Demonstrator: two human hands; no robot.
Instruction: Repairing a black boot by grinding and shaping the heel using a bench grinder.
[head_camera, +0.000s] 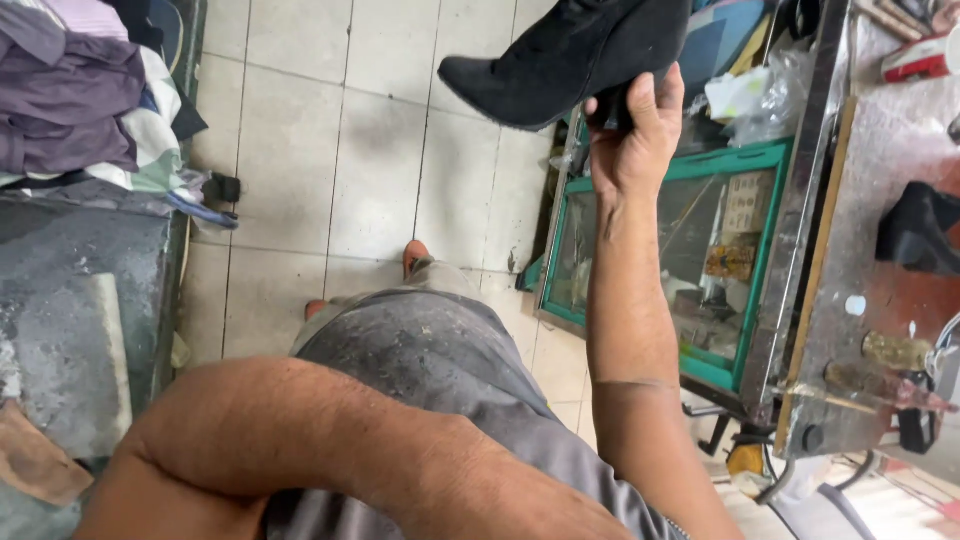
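Note:
My right hand (630, 135) is raised at arm's length and grips a black suede high-heeled boot (560, 60) from below, near the heel. The boot's pointed toe faces left, above the tiled floor (330, 150). My left arm (290, 440) lies bent across the bottom of the view, elbow to the left. Its hand is out of the frame. Below the arms are my grey stained clothes (430, 350) and the orange toe of a shoe (414, 255).
A green-framed glass cabinet (770, 165) stands just right of my right arm. Beyond it is a metal-edged workbench (850, 210) with another black shoe (915, 230) and small tools. A pile of clothes (80, 90) and a grey slab (70, 320) are at the left.

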